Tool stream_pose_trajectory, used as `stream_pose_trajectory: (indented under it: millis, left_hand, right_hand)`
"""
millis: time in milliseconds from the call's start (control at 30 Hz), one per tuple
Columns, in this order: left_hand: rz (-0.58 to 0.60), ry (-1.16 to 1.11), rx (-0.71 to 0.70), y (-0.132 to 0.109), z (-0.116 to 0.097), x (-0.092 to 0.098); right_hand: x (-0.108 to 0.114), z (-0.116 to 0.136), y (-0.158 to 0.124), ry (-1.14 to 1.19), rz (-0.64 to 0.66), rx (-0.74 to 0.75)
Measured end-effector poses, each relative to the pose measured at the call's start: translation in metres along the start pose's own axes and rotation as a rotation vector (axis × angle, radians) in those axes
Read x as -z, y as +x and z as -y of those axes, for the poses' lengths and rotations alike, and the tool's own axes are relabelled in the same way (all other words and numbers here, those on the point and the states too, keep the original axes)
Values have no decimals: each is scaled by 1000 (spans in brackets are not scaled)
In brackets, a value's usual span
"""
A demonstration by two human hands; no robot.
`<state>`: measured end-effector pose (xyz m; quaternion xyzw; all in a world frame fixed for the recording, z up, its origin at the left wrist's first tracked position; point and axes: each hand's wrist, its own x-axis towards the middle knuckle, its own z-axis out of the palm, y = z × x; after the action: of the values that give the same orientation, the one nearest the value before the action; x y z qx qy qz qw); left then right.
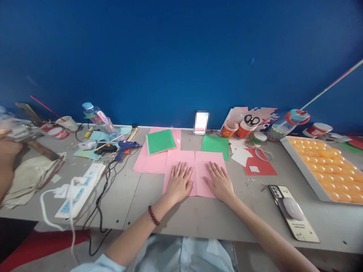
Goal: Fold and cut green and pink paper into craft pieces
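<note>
A pink sheet of paper (200, 166) with a crease down its middle lies on the table in front of me. My left hand (179, 182) rests flat on its left half, fingers spread. On the right half lies my right hand (220, 182), also flat with its fingers apart. Neither hand grips anything. Another pink sheet (150, 162) extends behind and to the left, partly covered. On top of it sits a stack of green paper (161, 141). A green sheet (216, 145) shows just behind the creased paper, to the right.
Left of me are a glue gun (124, 148), a power strip (82, 190) with cables, and a tilted plastic bottle (99, 119). Rightward lie red paper (261, 166), paper cups (229, 129), scissors (252, 120), a phone (295, 223) and a tray of orange balls (303, 170). Another person's arm (7, 162) reaches in at far left.
</note>
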<state>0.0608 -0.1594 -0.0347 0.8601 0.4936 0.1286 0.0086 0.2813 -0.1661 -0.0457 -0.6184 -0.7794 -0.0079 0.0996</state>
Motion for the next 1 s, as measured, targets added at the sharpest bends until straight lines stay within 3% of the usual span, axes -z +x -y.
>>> stream_pose_trajectory:
  millis: [600, 833, 1000]
  left_hand:
    - [23, 4, 1, 1, 0, 1]
    - [3, 0, -18, 1, 0, 11]
    - [15, 30, 19, -8, -13, 13]
  right_hand:
    - [1, 5, -7, -7, -17, -60]
    - [15, 3, -16, 5, -30, -3]
    - [17, 7, -32, 17, -18, 43]
